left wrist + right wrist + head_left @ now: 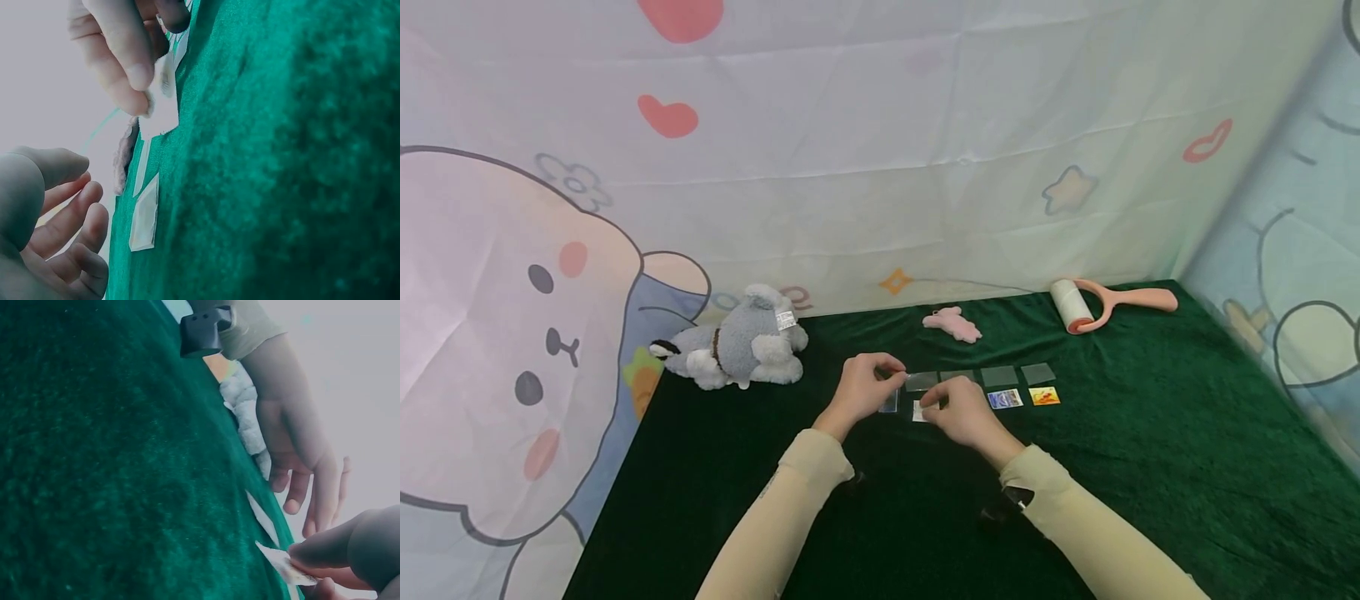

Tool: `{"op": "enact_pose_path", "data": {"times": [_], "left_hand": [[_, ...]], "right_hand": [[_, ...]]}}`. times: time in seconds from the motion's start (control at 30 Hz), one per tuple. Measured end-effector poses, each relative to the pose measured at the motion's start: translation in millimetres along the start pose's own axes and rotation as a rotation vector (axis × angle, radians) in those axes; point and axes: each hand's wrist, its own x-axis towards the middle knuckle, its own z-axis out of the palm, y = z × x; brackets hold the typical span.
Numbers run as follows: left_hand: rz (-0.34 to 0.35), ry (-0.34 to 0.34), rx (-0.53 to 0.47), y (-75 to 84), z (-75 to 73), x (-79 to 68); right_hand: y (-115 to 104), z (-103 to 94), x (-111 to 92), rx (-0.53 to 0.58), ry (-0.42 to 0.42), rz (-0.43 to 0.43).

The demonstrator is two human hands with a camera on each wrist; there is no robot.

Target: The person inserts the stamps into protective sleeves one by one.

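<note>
**While a small card (164,112) sits in a pinch, loose neighbours lie within easy knocking range**

Because the right hand (958,412) grips the card near its edge, thumb and fingers clamped on it, a slack pinch could let it slip and a tight one could crease it. The card is tilted, close to the green surface (1112,467); whether a corner touches, I cannot tell. The left hand (865,387) is just beside it, fingers apart and loosely curved, with nothing visible between them. A careless dip there might push the clear rectangles (1000,377) askew, since they look thin and light, and the surface's soft pile could snag an edge.

Counted: two hands; three cards in plain sight, namely the held one, a blue card (1005,399) and a yellow-orange card (1044,396), both lying flat to the right of the right hand; four clear rectangles in a row behind; one glossy piece (891,402) beside the left hand, its contents unclear; one grey plush toy (745,337); one pink plush toy (953,324); one lint roller (1116,297).
</note>
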Motion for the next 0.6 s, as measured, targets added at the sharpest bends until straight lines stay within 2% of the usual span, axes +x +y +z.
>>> {"op": "enact_pose_path", "data": {"times": [0.37,0.6], "left_hand": [[0.006,-0.048,0.045,2.8,9.0,10.4],[-0.015,-0.075,0.078,5.2,16.9,16.9]], "right_hand": [[2,-15.7,-7,0.027,0.052,-0.090],[8,-24.7,-9,-0.017,0.105,-0.081]]}}
